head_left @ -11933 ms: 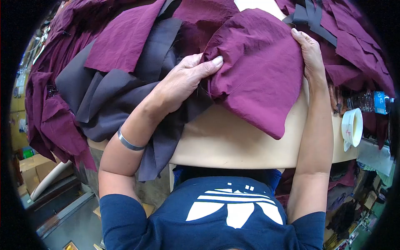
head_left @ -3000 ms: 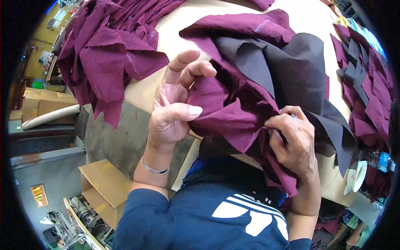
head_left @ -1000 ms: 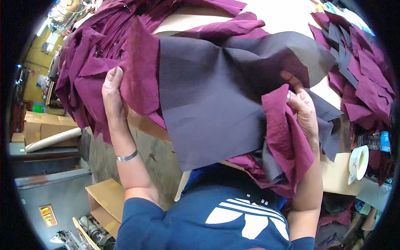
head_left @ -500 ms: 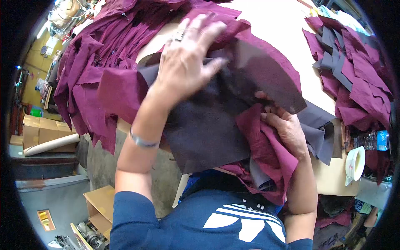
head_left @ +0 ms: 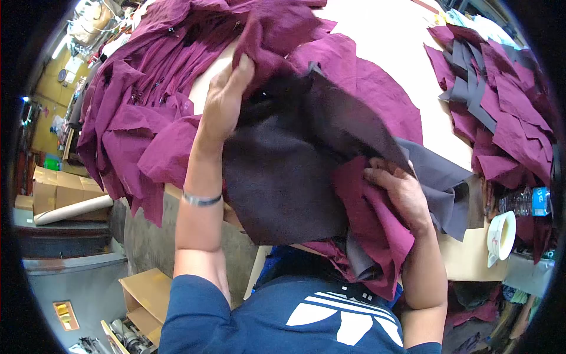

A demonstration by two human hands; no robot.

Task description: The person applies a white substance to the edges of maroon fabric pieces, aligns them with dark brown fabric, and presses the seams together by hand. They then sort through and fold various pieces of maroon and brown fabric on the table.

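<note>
My left hand (head_left: 227,100), a metal band on its wrist, grips the edge of a maroon cloth piece (head_left: 274,44), which rises in a fold at its fingertips. Below and right of it hangs a wide dark grey-brown cloth (head_left: 283,183), spread between my hands. My right hand (head_left: 404,192) is closed at that dark cloth's right edge, thumb and fingers pinching a second maroon piece (head_left: 377,218) that drapes toward my lap. Some of its fingers are hidden by the fabric. Behind, another maroon panel (head_left: 389,94) lies on the pale table (head_left: 389,29).
Gathered maroon fabric (head_left: 183,76) covers the table's left side and hangs over its edge. Maroon and grey pieces (head_left: 501,112) are heaped at the right. Nearby are a tape roll (head_left: 501,236) and a plastic bottle (head_left: 525,202). Cardboard boxes (head_left: 68,189) stand at the left.
My left hand has moved left and down and turned, from spread over the cloth to gripping a maroon edge. The dark flap has folded lower; my right hand has barely moved.
</note>
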